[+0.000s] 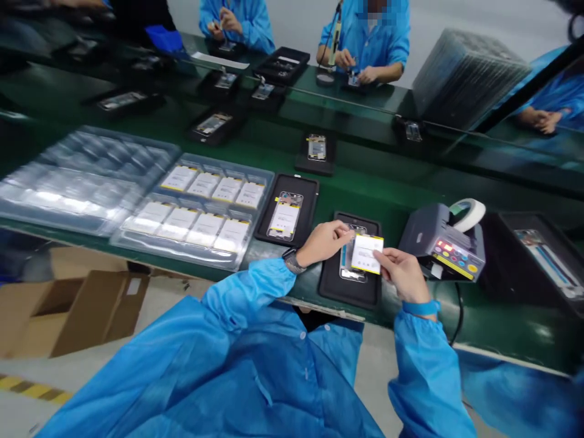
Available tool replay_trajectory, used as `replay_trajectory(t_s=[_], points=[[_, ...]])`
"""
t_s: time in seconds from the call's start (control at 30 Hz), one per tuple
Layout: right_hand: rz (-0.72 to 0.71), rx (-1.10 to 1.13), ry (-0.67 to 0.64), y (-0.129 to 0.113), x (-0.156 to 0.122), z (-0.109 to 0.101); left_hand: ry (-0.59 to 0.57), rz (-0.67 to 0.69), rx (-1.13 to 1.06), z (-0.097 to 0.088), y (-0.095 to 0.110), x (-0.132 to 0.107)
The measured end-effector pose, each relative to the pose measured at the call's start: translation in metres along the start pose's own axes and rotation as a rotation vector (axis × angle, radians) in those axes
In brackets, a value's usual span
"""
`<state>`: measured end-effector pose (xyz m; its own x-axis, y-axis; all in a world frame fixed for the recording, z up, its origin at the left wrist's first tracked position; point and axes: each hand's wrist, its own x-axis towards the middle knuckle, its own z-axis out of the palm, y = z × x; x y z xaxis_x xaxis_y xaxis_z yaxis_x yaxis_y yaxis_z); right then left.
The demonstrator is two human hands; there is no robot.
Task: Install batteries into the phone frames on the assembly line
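Both my hands hold a white battery with a yellow edge (366, 253) just above an open phone body (349, 267) lying in a black tray (350, 291) at the bench's near edge. My left hand (325, 241) pinches the battery's left side. My right hand (402, 274) grips its right lower corner. Left of it, another black tray (305, 188) holds a phone body (285, 214) with a battery fitted in it.
A clear blister tray (196, 210) with several batteries lies to the left, another clear tray (82, 176) beyond it. A grey tape dispenser (442, 240) stands right of my hands. Workers in blue coats sit across the green bench (365, 182). Cardboard boxes (68, 304) sit on the floor.
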<state>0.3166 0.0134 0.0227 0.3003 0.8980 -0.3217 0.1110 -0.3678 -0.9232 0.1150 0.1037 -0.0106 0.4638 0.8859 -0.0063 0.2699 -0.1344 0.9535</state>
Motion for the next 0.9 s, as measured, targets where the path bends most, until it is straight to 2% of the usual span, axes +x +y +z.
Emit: replay_trajectory(t_s=[0.1, 0.27, 0.37, 0.63, 0.73, 0.83, 0.9], points=[[0.047, -0.014, 0.035, 0.003, 0.011, 0.003, 0.070, 0.035, 0.287, -0.013, 0.003, 0.015], [0.107, -0.068, 0.009, 0.010, 0.024, 0.009, 0.066, 0.004, 0.423, -0.018, 0.001, 0.021], [0.140, -0.114, -0.018, 0.014, 0.027, 0.009, 0.003, -0.012, 0.471, -0.016, -0.002, 0.013], [0.174, -0.125, 0.039, 0.009, 0.024, 0.004, -0.216, -0.077, 0.424, -0.026, -0.001, 0.004], [0.149, -0.105, 0.087, 0.010, 0.023, -0.003, -0.310, -0.104, 0.287, -0.030, -0.001, 0.004], [0.103, -0.011, 0.180, 0.014, 0.018, -0.006, -0.467, -0.204, -0.088, -0.031, 0.000, -0.001], [0.074, 0.091, 0.233, 0.016, 0.011, -0.003, -0.501, -0.321, -0.340, -0.029, 0.002, -0.009]])
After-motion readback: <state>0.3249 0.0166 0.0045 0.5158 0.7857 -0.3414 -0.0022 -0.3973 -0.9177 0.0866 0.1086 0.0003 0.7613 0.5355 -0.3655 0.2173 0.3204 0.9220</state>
